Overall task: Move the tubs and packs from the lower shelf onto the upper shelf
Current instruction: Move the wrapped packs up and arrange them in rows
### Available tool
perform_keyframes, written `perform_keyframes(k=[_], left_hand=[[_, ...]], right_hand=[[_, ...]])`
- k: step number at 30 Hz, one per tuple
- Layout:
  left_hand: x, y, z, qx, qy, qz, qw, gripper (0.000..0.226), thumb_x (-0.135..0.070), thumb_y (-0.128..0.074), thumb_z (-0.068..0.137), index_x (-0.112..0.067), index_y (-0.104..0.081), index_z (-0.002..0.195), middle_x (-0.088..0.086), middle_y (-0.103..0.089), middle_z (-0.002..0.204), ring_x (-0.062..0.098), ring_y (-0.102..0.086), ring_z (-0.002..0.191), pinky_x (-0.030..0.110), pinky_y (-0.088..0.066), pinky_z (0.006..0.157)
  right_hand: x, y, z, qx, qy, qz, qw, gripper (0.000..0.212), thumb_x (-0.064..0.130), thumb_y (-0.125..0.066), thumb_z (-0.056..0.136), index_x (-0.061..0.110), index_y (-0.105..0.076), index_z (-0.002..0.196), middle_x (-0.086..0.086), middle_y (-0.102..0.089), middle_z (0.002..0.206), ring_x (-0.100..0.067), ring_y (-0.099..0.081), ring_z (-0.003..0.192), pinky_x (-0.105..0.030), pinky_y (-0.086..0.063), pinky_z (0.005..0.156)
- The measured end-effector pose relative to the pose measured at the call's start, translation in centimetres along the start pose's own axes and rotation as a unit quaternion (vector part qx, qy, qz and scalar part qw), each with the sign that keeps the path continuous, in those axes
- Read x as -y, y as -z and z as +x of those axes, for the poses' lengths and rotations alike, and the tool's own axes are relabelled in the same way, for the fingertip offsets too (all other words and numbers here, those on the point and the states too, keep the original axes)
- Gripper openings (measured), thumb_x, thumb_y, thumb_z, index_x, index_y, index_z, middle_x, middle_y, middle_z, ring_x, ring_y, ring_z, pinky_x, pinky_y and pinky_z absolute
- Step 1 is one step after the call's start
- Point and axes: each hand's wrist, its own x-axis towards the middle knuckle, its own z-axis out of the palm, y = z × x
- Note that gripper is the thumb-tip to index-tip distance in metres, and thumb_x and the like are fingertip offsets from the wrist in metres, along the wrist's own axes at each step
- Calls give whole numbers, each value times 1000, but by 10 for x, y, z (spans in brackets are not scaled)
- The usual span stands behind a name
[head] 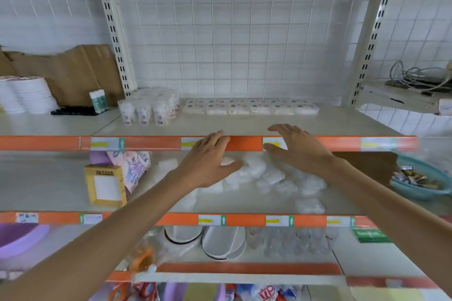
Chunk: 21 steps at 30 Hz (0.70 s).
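Bright, even light cast hardly any shadow, motion blur smeared the packs [271, 178] toward five o'clock, and wide-angle distortion bowed the uprights [113, 32] at ten and two o'clock.

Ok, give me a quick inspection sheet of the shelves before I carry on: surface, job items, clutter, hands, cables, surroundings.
Surface: upper shelf and lower shelf, both white with orange front strips.
Job's things: clear tubs and a row of flat packs at the back of the upper shelf; loose white packs scattered on the lower shelf.
Clutter: yellow box and pink pack on the lower shelf's left; blue basin at right.
Grippers: left hand and right hand spread open, holding nothing, before the upper shelf's front strip.
Cables: coiled cables on the side shelf at right, apart from the hands.
Surroundings: wire grid back panel; slippers on the shelf below.
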Motion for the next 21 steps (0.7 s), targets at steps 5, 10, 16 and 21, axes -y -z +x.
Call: perform_keyframes(k=[5,10,16,21], left_hand=[[-3,-20,-35,17,-10,-1,1000,79,-63,-42,94,-13,-24,153,7,-15,163,21,-14,150,34,-14,119],[4,-41,-62,67,10,-22,997,81,-65,-41,94,-14,-22,154,5,-14,163,18,-13,150,32,-12,119],[27,-81,-71,113,44,-29,992,77,-62,-40,95,-16,-20,154,4,-10,164,18,-10,150,33,-12,120],[38,-128,-49,103,69,-39,992,79,-64,-40,95,-14,-23,153,6,-7,164,22,-10,150,35,-12,119]], right_hand=[[14,-20,-36,-9,4,20,1000,53,53,-49,95,27,-43,140,3,-48,144,-21,-46,130,-36,-38,102],[21,-53,-52,3,4,29,1000,44,46,-54,95,27,-50,135,7,-52,137,-17,-50,124,-32,-39,98],[13,-110,-44,49,-18,42,998,45,38,-55,95,26,-47,138,4,-50,141,-19,-43,131,-31,-36,104],[-8,-166,-18,63,-56,25,996,48,35,-54,95,22,-44,140,-1,-48,141,-22,-42,129,-32,-34,101]])
